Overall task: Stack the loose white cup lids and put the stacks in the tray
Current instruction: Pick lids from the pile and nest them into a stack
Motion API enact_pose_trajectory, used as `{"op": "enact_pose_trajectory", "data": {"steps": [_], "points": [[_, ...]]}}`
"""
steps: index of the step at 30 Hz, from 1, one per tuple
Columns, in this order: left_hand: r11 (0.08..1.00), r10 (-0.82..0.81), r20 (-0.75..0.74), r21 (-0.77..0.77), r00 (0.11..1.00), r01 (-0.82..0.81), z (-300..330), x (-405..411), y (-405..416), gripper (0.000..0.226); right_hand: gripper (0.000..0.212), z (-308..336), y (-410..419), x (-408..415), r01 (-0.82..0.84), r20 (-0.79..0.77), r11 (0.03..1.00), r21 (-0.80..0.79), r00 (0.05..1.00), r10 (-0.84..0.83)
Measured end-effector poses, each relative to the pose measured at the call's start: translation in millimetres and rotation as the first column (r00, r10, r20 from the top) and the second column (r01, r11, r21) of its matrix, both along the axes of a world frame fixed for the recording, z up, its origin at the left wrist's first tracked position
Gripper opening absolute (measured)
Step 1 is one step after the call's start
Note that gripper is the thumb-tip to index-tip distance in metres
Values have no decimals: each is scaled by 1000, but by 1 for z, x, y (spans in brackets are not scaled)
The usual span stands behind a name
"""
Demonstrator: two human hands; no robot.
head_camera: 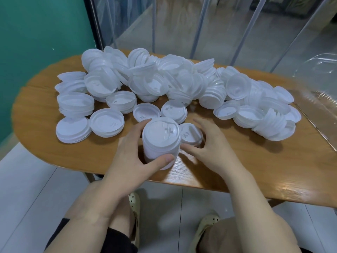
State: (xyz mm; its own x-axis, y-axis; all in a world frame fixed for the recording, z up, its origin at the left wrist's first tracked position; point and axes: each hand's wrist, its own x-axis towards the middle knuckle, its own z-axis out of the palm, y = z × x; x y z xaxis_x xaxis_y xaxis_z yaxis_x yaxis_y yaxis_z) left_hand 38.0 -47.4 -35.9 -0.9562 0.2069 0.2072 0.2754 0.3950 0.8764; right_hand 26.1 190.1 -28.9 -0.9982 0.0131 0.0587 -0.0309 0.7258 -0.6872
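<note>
I saw an upright stack of white lids [160, 143] near the table's front edge, loose lids [164, 83] heaped beyond it.

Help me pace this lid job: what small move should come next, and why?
Probably pick up the lid under the right hand and set it on the stack that the left hand grips. That lid lies closest, right beside the stack, and many lids are loose on the table.

Heap of round white cup lids [164, 83]: thin moulded plastic, smooth, faint sheen, embossed marks on top. Oval brown table [255, 161]: wood grain showing, varnished, glossy highlights toward 4 o'clock. Clear plastic tray [321, 64] at 2 o'clock: transparent, shiny.
</note>
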Motion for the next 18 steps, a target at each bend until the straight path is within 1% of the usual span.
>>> {"op": "enact_pose_trajectory", "data": {"steps": [2, 4, 7, 9, 11, 13, 14, 16, 17, 18], "points": [[1000, 2, -3, 25, 1000, -2, 4, 0, 2, 71, 68, -1, -2, -3, 13, -18, 1000, 14, 1000, -13], [1000, 7, -5, 27, 1000, -7, 4, 0, 2, 68, 69, 0, -2, -5, 22, 1, 1000, 15, 1000, -22], [999, 38, 4, 2, 999, -38, 1, 0, 1, 65, 73, 2, 4, -5, 65, 2, 997, -35, 998, -65], [998, 58, 9, -10, 998, -58, 2, 0, 1, 65, 73, 7, 5, -3, 122, -39, 984, -133, 991, -129], [997, 68, 14, -29, 998, -68, 2, 0, 1, 66, 68, 17, 4, 1, 149, -125, 950, -274, 974, -189], [996, 76, 9, -48, 997, -75, 3, 1, 1, 71, 62, 29, -1, 8, 106, -221, 920, -376, 954, -200], [996, 80, 5, -47, 997, -80, 4, 1, 2, 78, 60, 33, -5, 12, 64, -269, 917, -393, 946, -182], [996, 91, 1, -16, 996, -91, 4, 2, 3, 95, 60, 40, -14, 21, -23, -354, 927, -375, 927, -120], [996, 92, 2, -2, 996, -92, 5, 3, 3, 100, 62, 42, -19, 25, -61, -387, 933, -354, 918, -87], [996, 91, -1, 0, 996, -91, 6, 3, 4, 100, 64, 43, -23, 27, -91, -413, 940, -328, 909, -56]]}}
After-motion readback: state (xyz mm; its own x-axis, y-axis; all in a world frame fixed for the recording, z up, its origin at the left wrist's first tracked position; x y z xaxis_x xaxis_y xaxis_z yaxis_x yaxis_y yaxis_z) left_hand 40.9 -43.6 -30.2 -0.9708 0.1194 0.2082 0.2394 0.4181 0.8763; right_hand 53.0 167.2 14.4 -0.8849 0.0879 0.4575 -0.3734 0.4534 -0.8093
